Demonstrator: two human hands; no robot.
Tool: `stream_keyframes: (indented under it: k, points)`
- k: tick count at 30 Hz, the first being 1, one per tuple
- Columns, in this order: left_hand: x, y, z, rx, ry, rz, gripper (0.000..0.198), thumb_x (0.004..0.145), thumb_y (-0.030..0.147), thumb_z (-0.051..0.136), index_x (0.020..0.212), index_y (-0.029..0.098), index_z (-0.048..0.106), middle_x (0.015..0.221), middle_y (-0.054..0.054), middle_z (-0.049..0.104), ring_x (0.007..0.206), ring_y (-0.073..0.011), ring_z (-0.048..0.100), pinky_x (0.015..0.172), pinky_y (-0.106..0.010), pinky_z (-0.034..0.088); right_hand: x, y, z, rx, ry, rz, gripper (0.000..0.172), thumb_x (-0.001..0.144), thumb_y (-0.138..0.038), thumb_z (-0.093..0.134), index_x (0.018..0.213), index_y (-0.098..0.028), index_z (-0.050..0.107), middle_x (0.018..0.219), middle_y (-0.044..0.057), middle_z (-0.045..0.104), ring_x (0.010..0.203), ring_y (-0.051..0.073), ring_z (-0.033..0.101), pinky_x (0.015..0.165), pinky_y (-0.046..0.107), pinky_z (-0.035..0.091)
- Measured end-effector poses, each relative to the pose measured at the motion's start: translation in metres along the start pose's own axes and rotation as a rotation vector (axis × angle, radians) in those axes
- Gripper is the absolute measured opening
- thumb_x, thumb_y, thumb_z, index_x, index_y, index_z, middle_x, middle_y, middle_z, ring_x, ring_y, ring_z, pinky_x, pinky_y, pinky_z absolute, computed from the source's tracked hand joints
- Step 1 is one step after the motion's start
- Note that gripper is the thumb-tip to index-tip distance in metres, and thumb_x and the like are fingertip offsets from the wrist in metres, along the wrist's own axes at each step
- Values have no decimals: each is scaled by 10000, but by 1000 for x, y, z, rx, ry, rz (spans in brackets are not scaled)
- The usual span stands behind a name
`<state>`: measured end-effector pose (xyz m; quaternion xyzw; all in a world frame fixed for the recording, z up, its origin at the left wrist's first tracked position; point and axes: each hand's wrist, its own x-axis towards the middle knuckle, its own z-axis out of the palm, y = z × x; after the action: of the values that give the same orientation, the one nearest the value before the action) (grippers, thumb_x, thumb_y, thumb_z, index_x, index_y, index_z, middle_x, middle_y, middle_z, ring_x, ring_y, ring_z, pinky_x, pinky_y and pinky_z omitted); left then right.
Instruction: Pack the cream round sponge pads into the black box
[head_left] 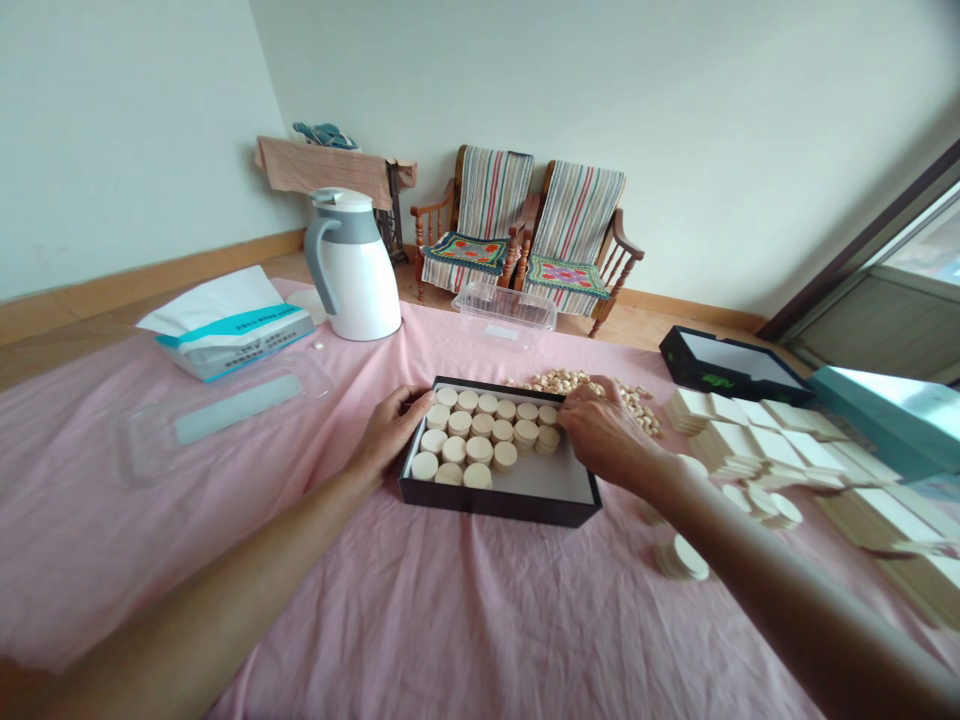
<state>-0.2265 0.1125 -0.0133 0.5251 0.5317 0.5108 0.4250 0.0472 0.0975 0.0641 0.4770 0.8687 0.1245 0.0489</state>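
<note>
A black box [501,503] with a pale inside sits on the pink cloth before me. Rows of stacked round wooden discs [478,450] fill its back and left; the front right shows bare floor. My left hand [394,428] grips the box's left wall, thumb near the rim. At the back right corner, my right hand [601,422] is closed, fingers bent down beside the end discs of the back rows. Its fingertips are partly hidden, so what they pinch cannot be made out. More loose disc stacks [682,558] lie on the cloth under my right forearm.
Small wooden pieces [562,381] are heaped behind the box. To the right stand piles of square wooden tiles [765,445], a black lid or tray [731,365] and a blue box [892,410]. A thermos jug [364,275], tissue pack [236,335] and clear plastic containers [506,318] stand farther back.
</note>
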Motion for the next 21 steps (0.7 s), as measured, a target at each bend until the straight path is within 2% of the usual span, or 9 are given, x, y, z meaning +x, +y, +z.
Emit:
stream_keyframes:
  k: [4,8,10,13,17,21]
  points:
    - [0,0,0,14,-4,-6,451,747,519,600,1007,152,635,984,-80,679,783,-207,617,637,-271,465,-6,4,-3,44,58,5,244,760,-58,427,696,-159,640,735,69,648,859,193,549,976,390,174]
    - [-1,2,1,-6,-7,-17,459,724,523,621,989,148,637,942,-73,682,767,-206,613,616,-263,460,-25,20,-16,155,91,103,246,787,-93,410,739,-165,640,767,68,652,790,176,564,826,316,317]
    - [-1,3,2,-15,3,-23,466,709,522,636,988,150,640,912,-63,685,765,-204,612,613,-256,458,-39,32,-20,223,55,150,250,797,-110,403,746,-169,641,788,66,658,755,162,573,738,278,351]
    - [-2,6,4,-27,24,-33,463,699,516,645,985,152,644,876,-48,687,755,-193,608,611,-246,450,-63,49,-20,289,-70,194,209,794,-151,440,787,-184,647,778,43,663,713,155,581,659,255,374]
    - [-4,11,7,-20,38,-43,425,704,499,642,952,154,650,834,-29,680,715,-170,590,584,-230,431,-93,64,-10,337,-206,172,193,758,-164,516,913,-172,631,869,58,661,805,174,588,705,269,411]
    - [-7,16,8,-26,37,-60,403,683,488,658,919,160,650,751,-9,664,659,-157,574,541,-216,412,-111,64,1,326,-223,122,251,747,-149,544,990,-153,605,1034,100,630,965,203,562,839,306,401]
